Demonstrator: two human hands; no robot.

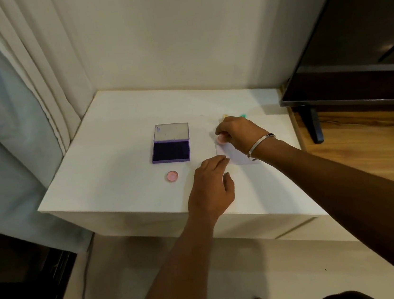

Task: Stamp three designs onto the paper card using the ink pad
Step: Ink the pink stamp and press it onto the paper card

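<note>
A white paper card [235, 154] lies on the white table [117, 159], partly hidden under my hands. My right hand [238, 133] is closed around a small pink stamp [221, 139] and holds it down on the card's far left corner. My left hand [211, 187] rests with its fingertips on the card's near left edge. The purple ink pad [171, 151] lies open to the left of the card, its lid [171, 132] tipped back. A pink round cap [172, 176] sits in front of the pad.
Behind my right hand, a yellowish stamp [225, 115] and a green stamp [243, 115] peek out. A dark TV screen [354, 67] stands on a wooden stand [369, 148] at the right. Curtains [23, 96] hang at the left. The wall runs along the table's far edge.
</note>
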